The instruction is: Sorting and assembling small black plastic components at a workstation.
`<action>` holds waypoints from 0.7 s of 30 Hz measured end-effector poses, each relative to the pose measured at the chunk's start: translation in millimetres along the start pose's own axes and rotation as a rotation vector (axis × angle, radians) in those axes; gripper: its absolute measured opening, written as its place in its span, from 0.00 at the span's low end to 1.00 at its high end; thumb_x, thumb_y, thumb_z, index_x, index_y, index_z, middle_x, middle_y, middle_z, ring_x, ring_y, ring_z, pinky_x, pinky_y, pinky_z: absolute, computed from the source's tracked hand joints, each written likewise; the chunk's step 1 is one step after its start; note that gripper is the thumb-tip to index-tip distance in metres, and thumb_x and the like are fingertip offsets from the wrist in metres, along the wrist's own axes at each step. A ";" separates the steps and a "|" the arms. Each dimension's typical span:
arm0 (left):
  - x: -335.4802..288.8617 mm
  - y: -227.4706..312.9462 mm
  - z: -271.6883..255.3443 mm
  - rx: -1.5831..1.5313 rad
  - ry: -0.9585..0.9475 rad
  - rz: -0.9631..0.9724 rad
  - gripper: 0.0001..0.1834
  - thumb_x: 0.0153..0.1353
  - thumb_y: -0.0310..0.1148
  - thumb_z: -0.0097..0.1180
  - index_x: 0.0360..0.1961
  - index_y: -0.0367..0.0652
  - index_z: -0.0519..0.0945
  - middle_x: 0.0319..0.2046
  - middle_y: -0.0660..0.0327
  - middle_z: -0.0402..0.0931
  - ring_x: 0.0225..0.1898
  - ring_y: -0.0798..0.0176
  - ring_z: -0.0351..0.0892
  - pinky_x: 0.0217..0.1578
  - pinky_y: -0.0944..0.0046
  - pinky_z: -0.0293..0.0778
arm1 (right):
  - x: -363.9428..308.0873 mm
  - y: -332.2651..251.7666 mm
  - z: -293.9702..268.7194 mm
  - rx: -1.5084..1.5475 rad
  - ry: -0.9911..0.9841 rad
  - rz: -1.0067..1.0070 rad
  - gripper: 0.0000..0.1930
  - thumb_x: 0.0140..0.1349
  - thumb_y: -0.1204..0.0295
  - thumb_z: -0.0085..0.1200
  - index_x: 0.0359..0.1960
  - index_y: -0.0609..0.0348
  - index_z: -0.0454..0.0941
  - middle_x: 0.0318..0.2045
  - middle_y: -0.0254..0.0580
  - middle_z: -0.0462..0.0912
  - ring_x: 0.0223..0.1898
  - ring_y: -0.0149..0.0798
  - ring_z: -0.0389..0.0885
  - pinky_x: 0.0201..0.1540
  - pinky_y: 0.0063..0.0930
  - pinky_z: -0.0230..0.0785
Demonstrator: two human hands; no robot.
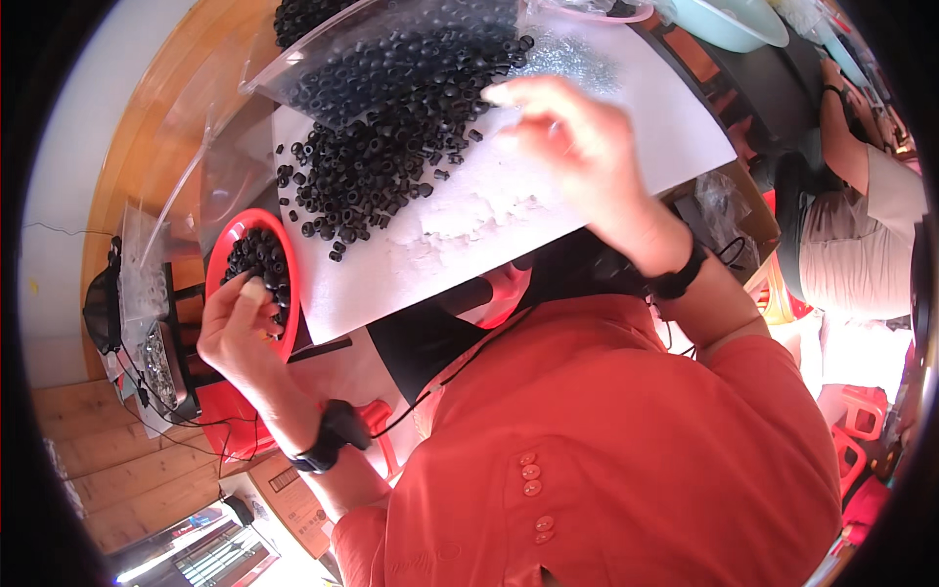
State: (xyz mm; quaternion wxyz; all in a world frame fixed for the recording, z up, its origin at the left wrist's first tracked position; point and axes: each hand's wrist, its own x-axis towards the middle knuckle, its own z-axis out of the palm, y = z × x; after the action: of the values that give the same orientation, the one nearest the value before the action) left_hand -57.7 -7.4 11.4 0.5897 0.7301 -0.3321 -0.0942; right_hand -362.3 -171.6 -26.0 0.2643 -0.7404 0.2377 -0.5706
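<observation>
My left hand point(238, 328) is at the near rim of a red plastic bowl point(217, 256) that holds small black parts point(262, 256). Its thumb and fingers are drawn together; what they hold, if anything, is hidden. My right hand point(582, 137) hangs over the white tabletop point(606, 191), fingers pointing left toward the pile; motion smears them, so their grip is unclear. A large heap of black, knob-like plastic parts point(377, 161) spreads across the table under and beside a clear plastic bag point(421, 49). Beyond my right hand lies a scatter of small, shiny silver pieces point(577, 64).
A pale blue basin point(729, 24) and a pink dish point(597, 12) stand at the far side. Another person point(856, 215) is at the right, near red stools point(861, 411). Cables and a metal tray point(161, 367) lie left of the bowl; a cardboard box point(284, 504) sits below.
</observation>
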 end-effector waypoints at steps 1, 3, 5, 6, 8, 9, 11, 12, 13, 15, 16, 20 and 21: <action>14.6 -13.6 -13.0 0.068 0.024 0.029 0.11 0.54 0.23 0.63 0.40 0.31 0.83 0.27 0.58 0.81 0.23 0.71 0.78 0.20 0.75 0.68 | 2.8 11.1 -13.8 -0.016 0.036 0.053 0.12 0.56 0.80 0.61 0.42 0.56 0.81 0.16 0.35 0.76 0.19 0.21 0.71 0.23 0.20 0.66; 34.8 -39.5 -29.9 0.141 0.013 0.016 0.12 0.53 0.23 0.64 0.39 0.31 0.84 0.33 0.59 0.82 0.27 0.69 0.79 0.25 0.73 0.72 | 3.5 24.3 -32.9 -0.041 0.054 0.080 0.10 0.56 0.79 0.61 0.41 0.57 0.81 0.18 0.37 0.78 0.18 0.25 0.72 0.23 0.20 0.66; 37.2 -33.9 -18.2 0.608 0.080 0.347 0.13 0.51 0.24 0.66 0.40 0.32 0.85 0.38 0.59 0.82 0.33 0.67 0.79 0.34 0.69 0.75 | 1.9 25.9 -45.1 -0.185 0.034 0.039 0.09 0.55 0.79 0.62 0.38 0.56 0.80 0.20 0.37 0.79 0.19 0.28 0.75 0.24 0.23 0.67; 30.6 -31.4 -8.3 0.610 0.064 0.386 0.14 0.51 0.25 0.66 0.40 0.33 0.84 0.41 0.59 0.81 0.40 0.64 0.78 0.43 0.64 0.74 | 2.3 25.5 -48.8 -0.328 0.012 -0.004 0.09 0.54 0.79 0.62 0.36 0.55 0.80 0.21 0.37 0.80 0.21 0.32 0.77 0.25 0.26 0.68; 9.4 -7.6 34.2 0.506 -0.019 0.444 0.14 0.51 0.25 0.66 0.40 0.34 0.84 0.41 0.58 0.81 0.42 0.63 0.78 0.44 0.63 0.74 | 4.1 22.8 -47.8 -0.459 -0.023 -0.151 0.08 0.52 0.79 0.61 0.33 0.54 0.79 0.23 0.37 0.80 0.24 0.35 0.77 0.26 0.29 0.69; 0.4 5.6 53.3 0.404 -0.098 0.494 0.13 0.52 0.25 0.65 0.40 0.34 0.84 0.41 0.57 0.81 0.43 0.62 0.78 0.46 0.63 0.73 | 5.0 19.3 -46.7 -0.586 -0.063 -0.299 0.08 0.49 0.80 0.61 0.30 0.52 0.78 0.24 0.36 0.80 0.27 0.39 0.78 0.27 0.32 0.70; -11.9 26.9 91.7 0.436 -0.371 0.625 0.14 0.50 0.26 0.65 0.40 0.36 0.85 0.44 0.54 0.81 0.50 0.53 0.74 0.55 0.56 0.70 | -1.8 15.6 -43.5 -0.678 -0.193 -0.232 0.07 0.46 0.77 0.60 0.26 0.50 0.76 0.27 0.34 0.79 0.35 0.39 0.78 0.34 0.36 0.70; -16.5 33.7 109.9 0.442 -0.448 0.728 0.16 0.51 0.28 0.64 0.43 0.37 0.84 0.46 0.52 0.80 0.54 0.50 0.72 0.56 0.54 0.68 | -1.4 12.8 -40.8 -0.734 -0.280 -0.274 0.07 0.45 0.76 0.60 0.27 0.51 0.78 0.29 0.33 0.78 0.37 0.40 0.77 0.38 0.36 0.69; -20.2 39.1 125.0 0.452 -0.519 0.827 0.18 0.53 0.30 0.63 0.46 0.38 0.83 0.49 0.51 0.79 0.57 0.48 0.70 0.58 0.52 0.67 | -0.5 10.9 -36.8 -0.784 -0.370 -0.323 0.07 0.45 0.74 0.60 0.28 0.51 0.79 0.31 0.33 0.78 0.40 0.41 0.76 0.42 0.36 0.68; -23.6 41.7 155.2 0.618 -0.484 1.011 0.23 0.56 0.35 0.61 0.53 0.38 0.79 0.56 0.49 0.75 0.63 0.45 0.67 0.58 0.49 0.66 | -2.6 14.7 -33.3 -0.835 -0.451 -0.275 0.07 0.46 0.73 0.60 0.30 0.52 0.81 0.34 0.34 0.79 0.43 0.43 0.75 0.47 0.39 0.65; -26.1 38.7 164.1 0.619 -0.485 1.013 0.23 0.56 0.35 0.61 0.53 0.38 0.79 0.56 0.49 0.75 0.63 0.45 0.67 0.58 0.49 0.66 | -1.2 19.4 -35.0 -0.868 -0.440 -0.294 0.08 0.47 0.73 0.60 0.31 0.53 0.81 0.35 0.35 0.79 0.44 0.43 0.75 0.47 0.39 0.65; -39.4 35.1 170.4 0.731 -0.606 1.091 0.27 0.59 0.38 0.58 0.59 0.39 0.75 0.61 0.49 0.71 0.67 0.44 0.62 0.61 0.47 0.62 | 5.4 37.2 -45.4 -0.862 -0.373 -0.197 0.09 0.48 0.76 0.59 0.34 0.53 0.82 0.35 0.36 0.81 0.44 0.43 0.77 0.47 0.38 0.66; -44.1 36.1 167.1 0.726 -0.655 1.093 0.28 0.61 0.39 0.57 0.61 0.39 0.73 0.63 0.49 0.70 0.68 0.44 0.61 0.63 0.47 0.60 | 5.9 40.0 -48.9 -0.861 -0.373 -0.189 0.09 0.48 0.76 0.59 0.34 0.53 0.82 0.35 0.36 0.81 0.44 0.43 0.77 0.47 0.38 0.66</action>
State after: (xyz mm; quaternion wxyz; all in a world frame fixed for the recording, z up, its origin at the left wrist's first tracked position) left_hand -193.2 -117.6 -14.4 0.1439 0.5439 -0.8186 0.1159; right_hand -410.3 -211.2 -38.0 -0.0815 -0.8907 0.3325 -0.2990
